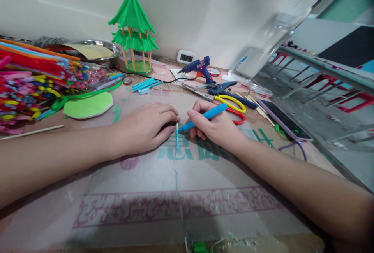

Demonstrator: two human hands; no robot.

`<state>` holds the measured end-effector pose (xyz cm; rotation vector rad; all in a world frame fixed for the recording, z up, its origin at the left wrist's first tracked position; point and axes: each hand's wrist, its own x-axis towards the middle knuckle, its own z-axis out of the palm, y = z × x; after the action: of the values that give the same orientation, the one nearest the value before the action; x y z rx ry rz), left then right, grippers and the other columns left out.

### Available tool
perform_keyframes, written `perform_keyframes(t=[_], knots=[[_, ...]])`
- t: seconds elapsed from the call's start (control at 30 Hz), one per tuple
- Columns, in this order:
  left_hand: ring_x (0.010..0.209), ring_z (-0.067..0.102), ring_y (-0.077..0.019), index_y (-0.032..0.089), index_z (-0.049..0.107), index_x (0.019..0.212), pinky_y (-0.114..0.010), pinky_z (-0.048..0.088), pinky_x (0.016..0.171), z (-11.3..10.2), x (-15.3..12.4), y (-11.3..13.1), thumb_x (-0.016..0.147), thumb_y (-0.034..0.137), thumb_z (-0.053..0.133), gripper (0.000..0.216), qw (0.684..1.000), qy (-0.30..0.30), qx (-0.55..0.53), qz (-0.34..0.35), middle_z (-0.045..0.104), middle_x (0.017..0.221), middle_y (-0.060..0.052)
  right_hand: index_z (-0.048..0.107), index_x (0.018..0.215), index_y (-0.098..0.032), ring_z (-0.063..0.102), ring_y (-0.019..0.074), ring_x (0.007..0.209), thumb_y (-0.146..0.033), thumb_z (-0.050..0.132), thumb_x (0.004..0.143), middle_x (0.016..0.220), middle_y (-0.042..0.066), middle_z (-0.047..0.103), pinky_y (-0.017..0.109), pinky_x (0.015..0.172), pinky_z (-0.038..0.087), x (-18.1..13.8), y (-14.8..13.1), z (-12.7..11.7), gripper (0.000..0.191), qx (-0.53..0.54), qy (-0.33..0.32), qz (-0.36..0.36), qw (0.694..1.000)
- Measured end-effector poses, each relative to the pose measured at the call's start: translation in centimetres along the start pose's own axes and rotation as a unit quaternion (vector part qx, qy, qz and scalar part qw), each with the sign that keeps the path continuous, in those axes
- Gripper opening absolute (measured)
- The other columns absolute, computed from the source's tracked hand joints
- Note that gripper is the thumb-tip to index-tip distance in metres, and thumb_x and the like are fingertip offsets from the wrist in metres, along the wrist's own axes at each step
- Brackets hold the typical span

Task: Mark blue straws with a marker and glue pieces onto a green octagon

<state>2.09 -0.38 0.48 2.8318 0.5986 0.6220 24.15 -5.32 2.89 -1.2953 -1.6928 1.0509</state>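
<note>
Across the table top, beneath both forearms, a translucent printed sheet is spread. At its far left, many-coloured pipe cleaners are heaped, and beyond them, near the wall, a green-roofed model pavilion is stood upright. Toward the back right, a clear plastic vessel is placed, in which no contents can be made out. Behind the heap a steel bowl is set; its mouth is partly covered by a pale card, and what lies beneath cannot be told. Just in front of the bowl, small reddish pieces are loosely enclosed in a crinkled clear bag. Over the middle of the sheet, the far end of a thin stick is pinched by the left hand, while a blue marker is grasped by the right hand as if for writing. Between the two hands the stick is laid, its long axis pointed toward the body. By the left hand it is touched directly; from the right, it is reached only by the marker's tip. Most of its visible length is coloured blue.
</note>
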Motion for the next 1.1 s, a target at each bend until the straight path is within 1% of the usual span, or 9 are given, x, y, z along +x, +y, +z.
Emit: perform_keyframes(t=[0.1,0.23,0.3,0.47,0.53,0.63,0.77,1.1], knots=[[0.113,0.068,-0.0278,0.016,0.07,0.117,-0.047,0.054,0.105,0.04,-0.02,-0.04,0.105,0.028,0.046,0.029,1.0,0.001,0.005,0.002,0.072,0.119,-0.012,0.051,0.075,-0.023,0.048,0.0081,0.039,-0.049,0.073,0.092,0.054,-0.002,0.067,0.019,0.038,0.035,0.12,0.18,0.01,0.038,0.0,0.018,0.004,1.0],[0.114,0.068,-0.0272,0.016,0.07,0.115,-0.046,0.054,0.105,0.01,-0.05,-0.08,0.105,0.027,0.046,0.028,1.0,-0.003,0.005,0.001,0.072,0.121,-0.012,0.049,0.074,-0.023,0.047,0.0081,0.039,-0.049,0.072,0.093,0.052,-0.002,0.066,0.018,0.038,0.034,0.09,0.21,-0.11,0.039,0.005,-0.02,-0.002,1.0],[0.114,0.068,-0.0274,0.016,0.07,0.115,-0.046,0.054,0.105,0.0,-0.04,-0.07,0.105,0.027,0.046,0.028,1.0,-0.004,0.007,0.001,0.072,0.122,-0.012,0.049,0.074,-0.023,0.047,0.0079,0.039,-0.048,0.072,0.093,0.052,-0.002,0.066,0.018,0.038,0.034,0.08,0.19,-0.11,0.039,0.004,-0.024,-0.004,1.0],[0.115,0.068,-0.0283,0.014,0.071,0.119,-0.047,0.054,0.106,0.06,-0.02,-0.06,0.106,0.027,0.046,0.031,1.0,0.005,0.011,0.008,0.072,0.12,-0.013,0.051,0.076,-0.023,0.048,0.0082,0.038,-0.049,0.073,0.092,0.054,-0.002,0.067,0.019,0.037,0.035,0.16,0.26,0.02,0.038,-0.003,0.026,-0.004,1.0],[0.116,0.068,-0.0286,0.013,0.071,0.12,-0.047,0.054,0.107,0.08,-0.04,-0.08,0.106,0.027,0.045,0.033,1.0,0.008,0.013,0.011,0.073,0.122,-0.013,0.052,0.075,-0.023,0.048,0.0084,0.038,-0.048,0.069,0.094,0.053,-0.001,0.066,0.019,0.037,0.035,0.05,0.24,0.01,0.036,-0.006,0.03,-0.007,1.0],[0.119,0.068,-0.0289,0.014,0.072,0.123,-0.048,0.054,0.108,0.08,-0.08,-0.13,0.106,0.027,0.044,0.035,1.0,0.006,0.014,0.013,0.073,0.126,-0.014,0.051,0.073,-0.023,0.048,0.0085,0.038,-0.045,0.063,0.098,0.052,-0.001,0.066,0.019,0.038,0.035,-0.28,0.09,-0.05,0.035,-0.001,-0.001,-0.012,1.0],[0.121,0.068,-0.0292,0.013,0.073,0.123,-0.048,0.054,0.109,0.05,-0.1,-0.16,0.106,0.026,0.044,0.036,1.0,0.002,0.013,0.018,0.072,0.13,-0.015,0.051,0.072,-0.023,0.048,0.0086,0.04,-0.045,0.065,0.096,0.051,-0.002,0.065,0.019,0.039,0.035,-0.63,-0.19,-0.06,0.036,0.0,-0.038,-0.012,0.999],[0.122,0.068,-0.0292,0.013,0.073,0.124,-0.048,0.053,0.11,0.17,-0.06,-0.19,0.106,0.026,0.045,0.036,1.0,0.002,0.016,0.018,0.072,0.131,-0.015,0.049,0.072,-0.023,0.047,0.0079,0.039,-0.042,0.064,0.096,0.051,-0.002,0.065,0.017,0.038,0.034,-0.39,-0.04,-0.09,0.034,-0.006,-0.046,-0.007,0.999]])
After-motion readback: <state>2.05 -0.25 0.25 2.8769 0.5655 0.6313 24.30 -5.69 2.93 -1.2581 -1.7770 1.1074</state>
